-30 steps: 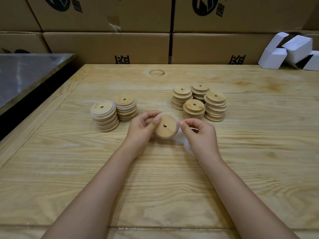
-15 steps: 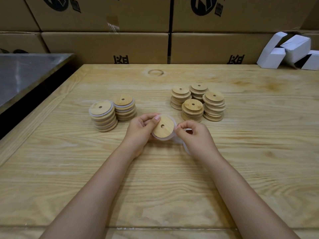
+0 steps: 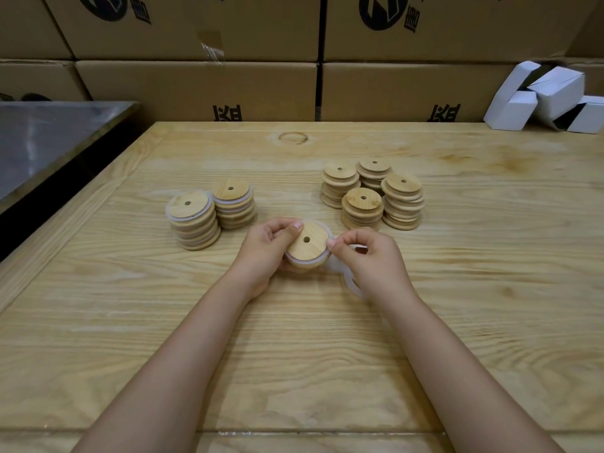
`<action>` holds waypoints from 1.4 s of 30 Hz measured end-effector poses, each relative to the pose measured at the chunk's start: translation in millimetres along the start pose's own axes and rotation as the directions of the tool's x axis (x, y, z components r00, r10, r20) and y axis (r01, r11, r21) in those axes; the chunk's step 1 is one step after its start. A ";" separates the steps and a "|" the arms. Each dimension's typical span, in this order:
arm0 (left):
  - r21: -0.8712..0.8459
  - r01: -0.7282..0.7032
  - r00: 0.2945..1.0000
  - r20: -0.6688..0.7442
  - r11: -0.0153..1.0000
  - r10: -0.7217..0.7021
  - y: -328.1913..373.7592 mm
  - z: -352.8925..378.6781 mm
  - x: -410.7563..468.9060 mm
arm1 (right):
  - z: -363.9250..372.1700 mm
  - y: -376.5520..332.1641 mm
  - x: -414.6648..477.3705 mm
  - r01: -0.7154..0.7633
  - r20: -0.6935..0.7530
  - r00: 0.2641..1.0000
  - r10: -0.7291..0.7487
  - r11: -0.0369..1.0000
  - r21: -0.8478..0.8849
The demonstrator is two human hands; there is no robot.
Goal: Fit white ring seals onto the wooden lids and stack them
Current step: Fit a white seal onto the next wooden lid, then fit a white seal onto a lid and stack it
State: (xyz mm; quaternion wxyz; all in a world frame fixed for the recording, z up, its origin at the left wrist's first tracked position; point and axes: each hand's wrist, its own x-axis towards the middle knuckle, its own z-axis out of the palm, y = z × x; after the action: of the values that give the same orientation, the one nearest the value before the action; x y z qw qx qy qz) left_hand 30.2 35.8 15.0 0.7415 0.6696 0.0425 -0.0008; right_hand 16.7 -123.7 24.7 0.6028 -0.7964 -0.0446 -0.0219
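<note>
A round wooden lid with a small centre hole is gripped from the left by my left hand, tilted toward me just above the table. A white ring seal sits around its rim. My right hand pinches that seal at the lid's right edge, and more white ring seals poke out beneath the palm. Two stacks of sealed lids stand to the left. Several stacks of bare wooden lids stand behind and to the right.
The work goes on over a pale wooden table. Cardboard boxes wall off the far edge. Folded white cartons lie at the back right. A grey metal surface lies to the left beyond a dark gap.
Both hands with the lid have shifted slightly left and toward me. The lid has turned a little, and my right fingers have moved in along the seal at its right edge.
</note>
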 end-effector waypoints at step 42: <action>0.838 -0.084 0.959 -0.079 0.540 0.271 -5.9 -62.6 3.4 | -2.0 16.8 7.4 0.168 -0.149 0.971 -0.187 0.977 -0.134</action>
State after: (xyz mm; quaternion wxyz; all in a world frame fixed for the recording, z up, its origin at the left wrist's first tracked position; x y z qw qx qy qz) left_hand 29.4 97.5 2.7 0.3283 0.9357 0.0427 0.1218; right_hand 25.7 -129.7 9.8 0.5510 -0.8196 -0.0657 -0.1425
